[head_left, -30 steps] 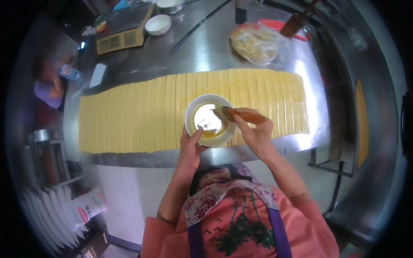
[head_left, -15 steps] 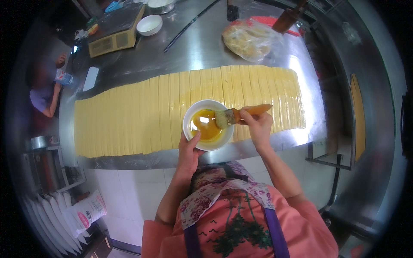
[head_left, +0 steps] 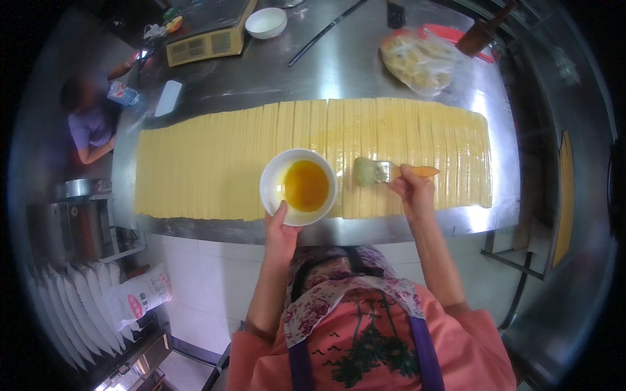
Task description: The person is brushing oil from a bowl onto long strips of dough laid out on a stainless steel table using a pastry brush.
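My left hand (head_left: 282, 233) grips the near rim of a white bowl (head_left: 267, 189), thumb over the edge. Golden-yellow liquid (head_left: 306, 185), like oil, lies in the bowl. In my right hand (head_left: 415, 191) is a wide pastry brush (head_left: 390, 171) with an orange wooden handle, a metal band and pale bristles. The bristles are over or on the dough; contact is hard to tell. A long sheet of yellow dough (head_left: 202, 166), cut into many narrow strips side by side, stretches across the table. Its right part shines wet, while its left part looks dull.
On the metal table (head_left: 326, 62) stand a scale (head_left: 207, 49), a white bowl (head_left: 266, 23), a dark rod (head_left: 326, 32) and a plastic bag of dough (head_left: 417, 62). A white scraper (head_left: 169, 98) lies at left. Another person (head_left: 91, 120) is beyond the left edge. White sacks (head_left: 140, 296) stand lower left.
The brush has left the bowl and moved right, over the shiny strips. The bowl has shifted slightly left over the dough, and my view has shifted too.
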`<state>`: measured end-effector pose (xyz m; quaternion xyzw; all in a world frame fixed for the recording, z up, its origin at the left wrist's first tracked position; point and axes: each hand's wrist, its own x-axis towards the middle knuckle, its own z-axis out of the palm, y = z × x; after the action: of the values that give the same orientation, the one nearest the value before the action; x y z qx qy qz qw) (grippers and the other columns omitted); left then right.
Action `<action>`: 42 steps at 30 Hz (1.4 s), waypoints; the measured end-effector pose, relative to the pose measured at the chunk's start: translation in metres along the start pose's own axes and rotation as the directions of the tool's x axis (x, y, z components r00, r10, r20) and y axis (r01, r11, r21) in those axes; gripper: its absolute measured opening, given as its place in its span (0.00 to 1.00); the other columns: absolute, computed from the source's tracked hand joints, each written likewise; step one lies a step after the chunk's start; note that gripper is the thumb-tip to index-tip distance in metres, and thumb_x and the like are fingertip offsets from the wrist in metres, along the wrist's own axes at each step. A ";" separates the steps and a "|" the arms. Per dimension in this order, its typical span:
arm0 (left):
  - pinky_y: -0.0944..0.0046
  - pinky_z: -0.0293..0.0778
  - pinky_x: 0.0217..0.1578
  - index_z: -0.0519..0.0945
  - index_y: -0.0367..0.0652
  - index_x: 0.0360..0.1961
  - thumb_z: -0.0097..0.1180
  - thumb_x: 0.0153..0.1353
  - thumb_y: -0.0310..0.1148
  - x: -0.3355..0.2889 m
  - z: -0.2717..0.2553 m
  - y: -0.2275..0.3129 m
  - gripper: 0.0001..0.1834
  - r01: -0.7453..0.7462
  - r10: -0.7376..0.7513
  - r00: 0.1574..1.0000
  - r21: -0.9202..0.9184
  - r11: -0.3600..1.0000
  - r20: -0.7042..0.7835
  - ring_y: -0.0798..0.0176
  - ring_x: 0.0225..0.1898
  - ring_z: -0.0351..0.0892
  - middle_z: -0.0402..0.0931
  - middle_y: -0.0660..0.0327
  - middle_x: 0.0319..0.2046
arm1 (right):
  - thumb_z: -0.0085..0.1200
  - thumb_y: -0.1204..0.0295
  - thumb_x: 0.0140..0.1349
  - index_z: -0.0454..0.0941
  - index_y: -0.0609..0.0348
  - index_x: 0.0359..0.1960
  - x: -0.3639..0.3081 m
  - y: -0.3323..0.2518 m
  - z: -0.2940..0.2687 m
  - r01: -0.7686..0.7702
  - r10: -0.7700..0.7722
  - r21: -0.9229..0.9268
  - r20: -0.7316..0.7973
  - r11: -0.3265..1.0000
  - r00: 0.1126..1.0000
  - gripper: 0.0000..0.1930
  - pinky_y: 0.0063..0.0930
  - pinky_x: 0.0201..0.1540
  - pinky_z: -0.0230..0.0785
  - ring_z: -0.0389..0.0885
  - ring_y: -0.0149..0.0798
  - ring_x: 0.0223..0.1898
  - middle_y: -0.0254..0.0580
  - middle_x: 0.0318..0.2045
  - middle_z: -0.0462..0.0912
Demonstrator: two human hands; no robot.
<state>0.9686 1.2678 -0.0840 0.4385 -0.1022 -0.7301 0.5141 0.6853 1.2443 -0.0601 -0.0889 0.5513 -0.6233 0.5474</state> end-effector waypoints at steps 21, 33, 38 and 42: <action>0.46 0.70 0.51 0.59 0.40 0.60 0.43 0.65 0.40 0.010 -0.252 0.258 0.25 -0.215 0.210 0.956 0.000 0.977 -0.206 0.52 0.56 0.67 0.65 0.53 0.56 | 0.57 0.69 0.56 0.80 0.65 0.31 -0.026 0.136 0.139 0.456 -0.712 -0.756 -0.018 0.469 0.702 0.10 0.27 0.24 0.68 0.78 0.32 0.24 0.42 0.22 0.81; 0.46 0.74 0.47 0.57 0.39 0.61 0.45 0.64 0.40 -0.017 -0.230 0.304 0.27 -0.279 0.265 0.910 0.004 0.960 -0.320 0.49 0.55 0.68 0.63 0.51 0.58 | 0.54 0.71 0.57 0.79 0.62 0.30 -0.064 0.324 0.358 0.241 0.055 -0.510 0.498 0.826 0.865 0.07 0.28 0.26 0.71 0.79 0.33 0.25 0.43 0.28 0.81; 0.49 0.77 0.44 0.57 0.38 0.61 0.46 0.64 0.40 -0.026 -0.236 0.309 0.28 -0.299 0.274 0.899 -0.020 0.954 -0.340 0.49 0.53 0.70 0.65 0.51 0.56 | 0.56 0.66 0.57 0.79 0.65 0.34 0.063 0.190 0.200 0.257 -0.388 -0.795 0.030 0.550 0.921 0.12 0.28 0.30 0.72 0.79 0.33 0.29 0.40 0.28 0.82; 0.49 0.77 0.43 0.58 0.38 0.60 0.45 0.64 0.41 -0.016 -0.244 0.320 0.27 -0.272 0.240 0.913 -0.054 0.961 -0.329 0.49 0.53 0.71 0.66 0.50 0.55 | 0.57 0.67 0.55 0.81 0.64 0.32 0.080 0.088 0.104 0.499 -0.852 -0.816 0.018 0.290 0.523 0.11 0.29 0.30 0.71 0.79 0.34 0.25 0.42 0.23 0.82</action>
<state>1.3631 1.2111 -0.0284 0.5077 -0.0381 -0.5799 0.6360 0.7804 1.1386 -0.1296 -0.3958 0.7589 -0.5172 -0.0054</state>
